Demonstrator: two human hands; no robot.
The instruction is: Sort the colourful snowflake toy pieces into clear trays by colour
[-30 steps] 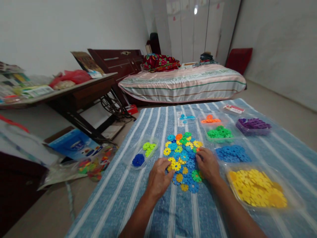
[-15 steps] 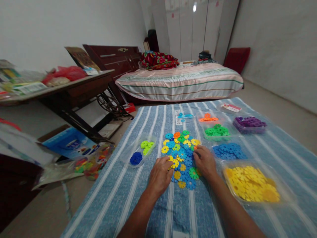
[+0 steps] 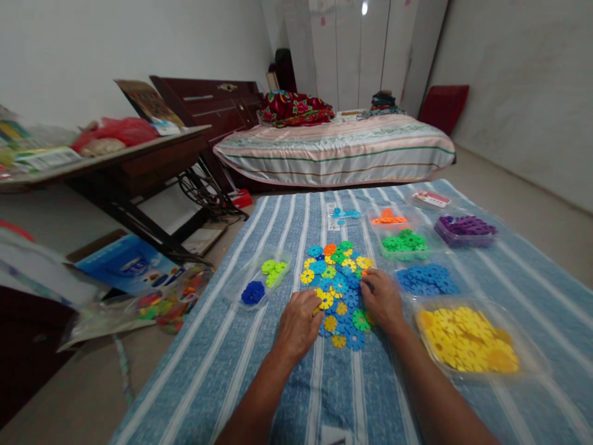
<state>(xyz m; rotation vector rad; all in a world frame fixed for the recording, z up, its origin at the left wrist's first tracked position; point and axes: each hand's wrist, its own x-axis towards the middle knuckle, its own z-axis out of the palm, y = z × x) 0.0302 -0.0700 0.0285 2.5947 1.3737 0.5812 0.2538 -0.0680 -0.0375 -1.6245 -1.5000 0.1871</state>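
Note:
A mixed pile of notched plastic snowflake discs (image 3: 340, 283) in blue, yellow, green and orange lies on the striped cloth. My left hand (image 3: 299, 324) is at the pile's left edge, thumb and fingers closed on a yellow disc (image 3: 317, 310). At the right edge, my right hand (image 3: 383, 301) has curled fingers touching the discs; whatever they hold is hidden. Left of the pile sits a clear tray (image 3: 238, 281) with lime green discs (image 3: 273, 272) and dark blue discs (image 3: 252, 293). Yellow discs (image 3: 467, 340) fill a tray beside my right forearm.
Further trays on the right hold blue discs (image 3: 428, 279), green discs (image 3: 405, 243), orange discs (image 3: 389, 217) and purple discs (image 3: 466, 228). Light blue discs (image 3: 346, 214) lie at the back. Beyond the table is a bed (image 3: 333, 154); a sewing-machine table (image 3: 139, 154) stands left.
My left hand stays at the pile's left edge and my right hand at its right edge. The whole view has shifted slightly; the discs and trays keep their arrangement.

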